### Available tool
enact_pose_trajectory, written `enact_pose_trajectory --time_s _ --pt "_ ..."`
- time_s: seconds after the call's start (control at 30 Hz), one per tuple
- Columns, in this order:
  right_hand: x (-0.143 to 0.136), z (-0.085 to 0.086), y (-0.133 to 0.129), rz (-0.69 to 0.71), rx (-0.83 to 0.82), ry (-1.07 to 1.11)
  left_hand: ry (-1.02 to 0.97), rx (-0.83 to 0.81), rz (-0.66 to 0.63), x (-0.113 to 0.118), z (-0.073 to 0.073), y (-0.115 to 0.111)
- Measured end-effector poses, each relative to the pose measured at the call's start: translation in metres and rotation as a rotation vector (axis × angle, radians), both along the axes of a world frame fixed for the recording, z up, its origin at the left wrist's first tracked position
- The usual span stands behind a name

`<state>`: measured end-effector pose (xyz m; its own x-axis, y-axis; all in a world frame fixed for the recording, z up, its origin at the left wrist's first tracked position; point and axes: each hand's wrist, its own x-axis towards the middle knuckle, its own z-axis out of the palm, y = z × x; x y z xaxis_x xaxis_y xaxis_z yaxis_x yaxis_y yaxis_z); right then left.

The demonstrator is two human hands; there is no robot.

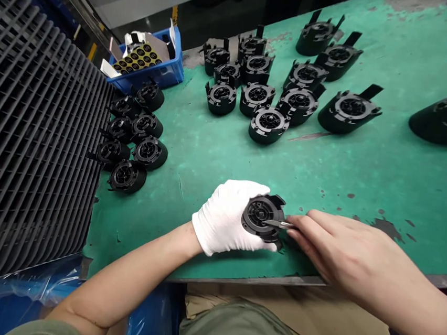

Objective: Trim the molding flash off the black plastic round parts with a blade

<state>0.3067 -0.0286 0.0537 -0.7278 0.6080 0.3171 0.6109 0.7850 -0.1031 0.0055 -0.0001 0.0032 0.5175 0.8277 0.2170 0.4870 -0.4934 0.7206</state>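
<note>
In a white glove, my left hand (228,218) is wrapped round a round black plastic part (259,213), whose ribbed face points up towards me. My bare right hand (321,240) pinches a small knife (277,224) with a pale metal blade. The blade's tip reaches over the face of the part, near its centre; whether it touches is too small to tell. Both hands are near the front edge of the green-topped table (209,150). The underside of the part is hidden by the glove.
Several similar black parts (269,120) stand across the back of the table, and more (128,175) are grouped at the left. Behind the left group is a blue bin (173,73) holding a sheet of round black stickers (141,57). A dark slatted rack (33,133) borders the left side.
</note>
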Motion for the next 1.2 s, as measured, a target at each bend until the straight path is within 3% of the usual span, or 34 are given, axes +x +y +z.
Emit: enact_pose_trajectory --time_s 0.2,0.4,0.67,0.9,1.2 --pt "-0.004 0.006 0.001 0.018 0.029 -0.060 -0.064 0.008 -0.064 0.001 0.003 0.005" --pt "-0.008 0.016 -0.020 -0.034 -0.036 -0.131 -0.092 -0.017 -0.041 0.002 0.004 0.003" --pt "-0.016 0.027 -0.034 -0.059 0.004 -0.153 -0.075 -0.006 -0.003 0.001 -0.003 0.001" --pt "-0.022 0.024 -0.042 -0.116 -0.043 -0.124 -0.055 0.007 -0.013 0.000 -0.006 0.001" --pt "-0.013 0.022 -0.023 -0.082 0.035 -0.202 -0.037 -0.038 -0.037 0.001 0.001 0.004"
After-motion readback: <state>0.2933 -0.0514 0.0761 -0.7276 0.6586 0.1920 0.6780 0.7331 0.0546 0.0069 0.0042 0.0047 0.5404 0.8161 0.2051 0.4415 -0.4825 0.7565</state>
